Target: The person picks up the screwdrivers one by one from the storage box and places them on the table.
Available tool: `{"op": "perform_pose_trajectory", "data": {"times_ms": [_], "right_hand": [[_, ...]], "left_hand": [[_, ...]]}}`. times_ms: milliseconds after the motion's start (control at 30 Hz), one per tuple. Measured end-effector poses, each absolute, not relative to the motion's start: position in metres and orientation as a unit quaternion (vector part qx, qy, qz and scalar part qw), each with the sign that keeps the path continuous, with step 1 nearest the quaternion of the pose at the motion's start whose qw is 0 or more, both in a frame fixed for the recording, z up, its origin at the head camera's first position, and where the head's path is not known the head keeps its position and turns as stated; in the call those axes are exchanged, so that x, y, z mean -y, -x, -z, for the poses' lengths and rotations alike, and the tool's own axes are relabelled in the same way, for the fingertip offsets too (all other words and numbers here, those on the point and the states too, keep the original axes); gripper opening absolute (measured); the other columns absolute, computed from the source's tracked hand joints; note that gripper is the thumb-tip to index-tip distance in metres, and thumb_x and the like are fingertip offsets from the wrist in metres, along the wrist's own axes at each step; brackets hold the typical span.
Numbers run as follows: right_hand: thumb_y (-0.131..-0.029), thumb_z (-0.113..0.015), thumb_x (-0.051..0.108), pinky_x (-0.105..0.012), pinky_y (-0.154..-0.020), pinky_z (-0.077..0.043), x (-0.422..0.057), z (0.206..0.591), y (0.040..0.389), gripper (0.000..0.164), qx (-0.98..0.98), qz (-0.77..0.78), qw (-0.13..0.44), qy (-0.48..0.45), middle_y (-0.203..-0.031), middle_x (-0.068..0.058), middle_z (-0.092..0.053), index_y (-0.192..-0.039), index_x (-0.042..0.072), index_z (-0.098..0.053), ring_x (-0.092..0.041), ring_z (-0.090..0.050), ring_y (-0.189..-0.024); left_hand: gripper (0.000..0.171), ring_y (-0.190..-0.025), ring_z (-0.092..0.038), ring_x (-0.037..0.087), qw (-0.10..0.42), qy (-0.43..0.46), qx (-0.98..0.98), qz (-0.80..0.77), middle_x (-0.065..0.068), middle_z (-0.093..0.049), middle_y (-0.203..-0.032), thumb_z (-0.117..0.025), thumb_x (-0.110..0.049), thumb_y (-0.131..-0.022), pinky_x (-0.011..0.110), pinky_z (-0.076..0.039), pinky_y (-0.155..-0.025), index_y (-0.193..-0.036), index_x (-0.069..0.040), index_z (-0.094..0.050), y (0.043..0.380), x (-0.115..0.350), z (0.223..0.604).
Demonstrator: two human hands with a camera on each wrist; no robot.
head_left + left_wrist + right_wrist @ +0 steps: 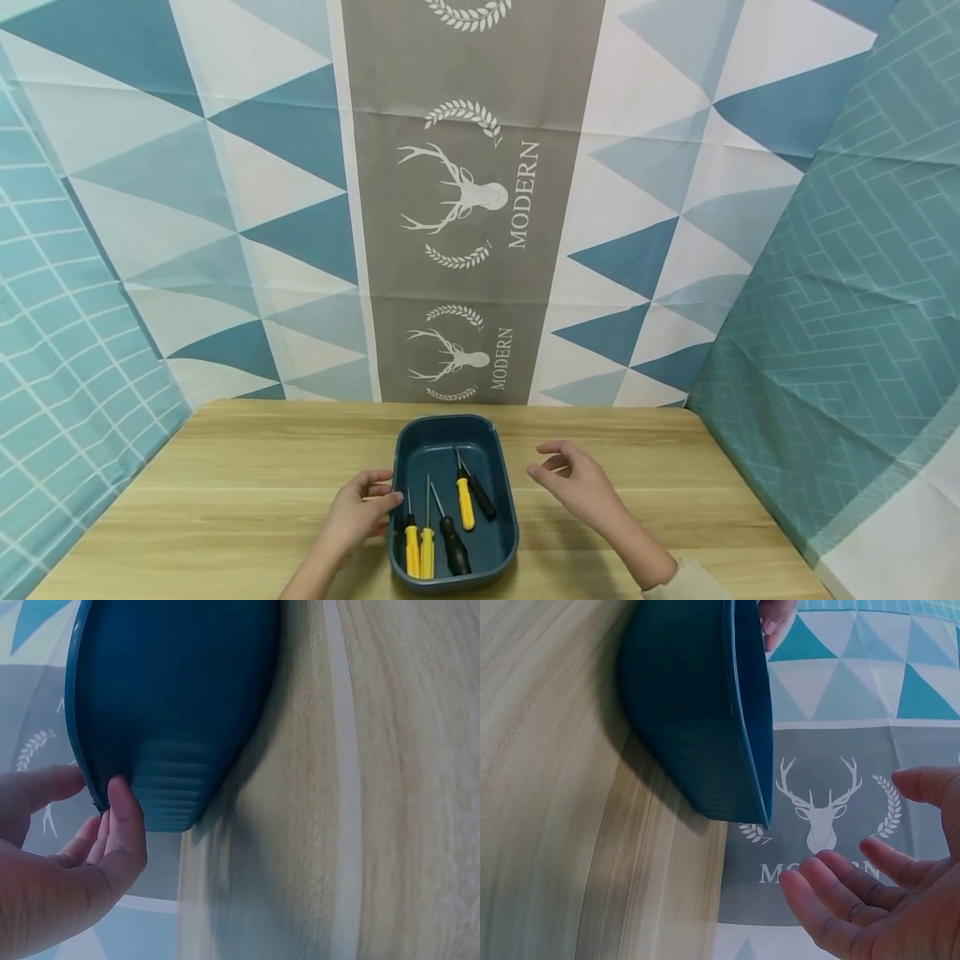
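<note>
Dark blue, rounded rectangular tray with deep walls (438, 457) is set on a light wood-grain tabletop (285, 462), at the lower centre of the head view. Five screwdrivers are contained in it. At its lower left, a slim yellow-handled screwdriver (412, 546) and a translucent yellow-handled screwdriver (427, 550) are laid side by side, with a thick black-handled screwdriver (454, 546) just to their right. Towards the tray's right wall, a short yellow-handled screwdriver (466, 500) is placed beside a slender black-handled screwdriver (482, 498). The tray's left rim is pinched by the left hand (358, 510), the thumb being laid at the edge and the fingers against the outer wall. Nothing is grasped by the right hand (581, 487), held right of the tray and apart from it, fingers loosely bent. Its wrist is edged by a pale sleeve (686, 581) at the lower right. The upper frame is filled by a blue-and-white triangle-patterned cloth (277, 208) with a grey deer-head band (465, 283).
</note>
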State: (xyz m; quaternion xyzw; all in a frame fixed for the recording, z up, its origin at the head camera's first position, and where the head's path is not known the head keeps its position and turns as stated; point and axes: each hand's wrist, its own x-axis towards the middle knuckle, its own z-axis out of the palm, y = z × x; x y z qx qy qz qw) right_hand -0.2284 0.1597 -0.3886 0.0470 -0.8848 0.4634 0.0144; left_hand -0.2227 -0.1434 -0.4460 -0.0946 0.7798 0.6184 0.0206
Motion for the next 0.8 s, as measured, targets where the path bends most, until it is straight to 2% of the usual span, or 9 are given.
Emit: {"op": "perform_pose_trajectory", "data": {"times_ms": [367, 800], "right_hand": [[-0.085, -0.065, 0.042, -0.029, -0.069, -0.051, -0.153, 0.39, 0.23, 0.044, 0.884, -0.461, 0.0, -0.079, -0.098, -0.004, -0.065, -0.114, 0.01, -0.061, -0.019, -0.061, -0.088], [-0.085, -0.064, 0.042, -0.029, -0.069, -0.051, -0.142, 0.39, 0.232, 0.045, 0.883, -0.458, -0.011, -0.103, -0.099, -0.005, -0.064, -0.116, 0.009, -0.06, -0.018, -0.06, -0.087]], "left_hand": [[0.044, -0.079, -0.063, 0.019, 0.026, 0.105, -0.775, -0.623, 0.02, -0.057, -0.108, -0.064, -0.009, -0.085, 0.035, -0.056, -0.063, -0.125, 0.004, -0.05, 0.224, 0.144, 0.449], [0.043, -0.07, -0.06, 0.019, 0.022, 0.11, -0.768, -0.631, 0.016, -0.058, -0.1, -0.064, -0.007, -0.084, 0.032, -0.054, -0.059, -0.123, 0.005, -0.051, 0.225, 0.143, 0.446]]}}
